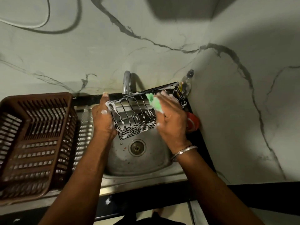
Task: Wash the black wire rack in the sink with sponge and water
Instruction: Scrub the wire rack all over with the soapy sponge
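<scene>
Head view. The black wire rack (138, 114) is held tilted in the air at centre frame, above the basin of the sink (146, 166) and just below the faucet (126, 82). White suds coat its wires. The left hand (102, 122) is clamped on the rack's left end, thumb over the top rim. The right hand (172, 117) holds the green sponge (154, 101) against the wires at the rack's right end, its fingers closed over the sponge.

Risks, as a judgement: both hands and the wires are soapy, so the one-handed hold may slip and drop the rack into the basin. The rack's far right corner is close to a bottle (186, 83) and a red object (193, 121) at the sink's right edge, and a hard stroke could knock them. The sponge could snag on the wires.

Not determinable: whether water is running; how much of the sponge lies under the fingers; what the red object is. A brown basket (32, 135) is cut off at the left edge.
</scene>
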A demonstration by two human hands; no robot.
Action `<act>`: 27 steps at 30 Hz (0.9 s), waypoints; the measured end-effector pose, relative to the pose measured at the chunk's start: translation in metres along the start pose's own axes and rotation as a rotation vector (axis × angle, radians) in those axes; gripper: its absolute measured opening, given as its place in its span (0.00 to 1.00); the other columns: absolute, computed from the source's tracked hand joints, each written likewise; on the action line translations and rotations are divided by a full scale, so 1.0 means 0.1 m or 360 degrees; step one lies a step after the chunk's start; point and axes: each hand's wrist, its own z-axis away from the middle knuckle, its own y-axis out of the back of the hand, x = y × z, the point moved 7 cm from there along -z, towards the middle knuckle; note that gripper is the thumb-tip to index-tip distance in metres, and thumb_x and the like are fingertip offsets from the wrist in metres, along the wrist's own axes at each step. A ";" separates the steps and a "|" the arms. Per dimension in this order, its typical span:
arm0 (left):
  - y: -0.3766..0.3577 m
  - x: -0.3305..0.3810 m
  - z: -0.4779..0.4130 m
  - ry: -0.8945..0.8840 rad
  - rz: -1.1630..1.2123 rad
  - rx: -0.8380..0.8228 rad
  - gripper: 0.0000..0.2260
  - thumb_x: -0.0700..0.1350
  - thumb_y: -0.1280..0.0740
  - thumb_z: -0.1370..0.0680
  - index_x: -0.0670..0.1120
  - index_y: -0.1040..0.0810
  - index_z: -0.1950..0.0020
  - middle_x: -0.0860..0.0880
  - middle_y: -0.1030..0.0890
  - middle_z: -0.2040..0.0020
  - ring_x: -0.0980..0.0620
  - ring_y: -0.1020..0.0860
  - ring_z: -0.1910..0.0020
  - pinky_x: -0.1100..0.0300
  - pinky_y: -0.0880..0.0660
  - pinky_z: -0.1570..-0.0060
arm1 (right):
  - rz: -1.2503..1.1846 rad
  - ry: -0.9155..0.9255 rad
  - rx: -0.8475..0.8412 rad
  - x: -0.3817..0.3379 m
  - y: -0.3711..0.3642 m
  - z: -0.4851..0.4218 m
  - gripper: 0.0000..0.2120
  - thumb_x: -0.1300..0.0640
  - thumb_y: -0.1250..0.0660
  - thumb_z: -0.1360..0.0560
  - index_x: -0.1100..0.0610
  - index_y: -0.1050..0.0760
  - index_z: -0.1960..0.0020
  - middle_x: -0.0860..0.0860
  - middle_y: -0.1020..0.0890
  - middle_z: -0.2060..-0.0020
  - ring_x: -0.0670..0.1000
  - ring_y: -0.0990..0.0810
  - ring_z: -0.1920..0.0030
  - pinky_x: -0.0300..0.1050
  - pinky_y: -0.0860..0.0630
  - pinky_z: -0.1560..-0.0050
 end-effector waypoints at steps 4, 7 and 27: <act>0.04 -0.03 0.02 -0.0050 -0.0030 -0.0003 0.18 0.63 0.26 0.24 0.53 0.25 0.62 0.52 0.25 0.67 0.51 0.25 0.70 0.56 0.24 0.65 | 0.0027 0.0287 -0.0216 -0.34 -0.11 0.16 0.17 0.62 0.33 0.21 0.64 0.19 0.34 0.61 0.17 0.36 0.59 0.19 0.33 0.57 0.24 0.28; -0.02 -0.07 0.08 -0.0012 -0.0008 0.0016 0.16 0.59 0.27 0.20 0.47 0.21 0.53 0.50 0.19 0.64 0.49 0.19 0.66 0.55 0.19 0.64 | -0.0071 0.0023 -0.0036 -0.23 -0.02 0.04 0.16 0.61 0.35 0.21 0.63 0.18 0.35 0.59 0.15 0.39 0.56 0.17 0.37 0.52 0.18 0.38; -0.03 0.02 0.12 -0.0008 0.0069 0.0082 0.21 0.59 0.28 0.20 0.41 0.22 0.42 0.43 0.19 0.56 0.42 0.19 0.55 0.43 0.17 0.51 | -0.0085 0.0245 -0.0017 -0.48 -0.12 -0.02 0.10 0.65 0.29 0.23 0.66 0.16 0.44 0.58 0.15 0.46 0.58 0.19 0.44 0.55 0.20 0.43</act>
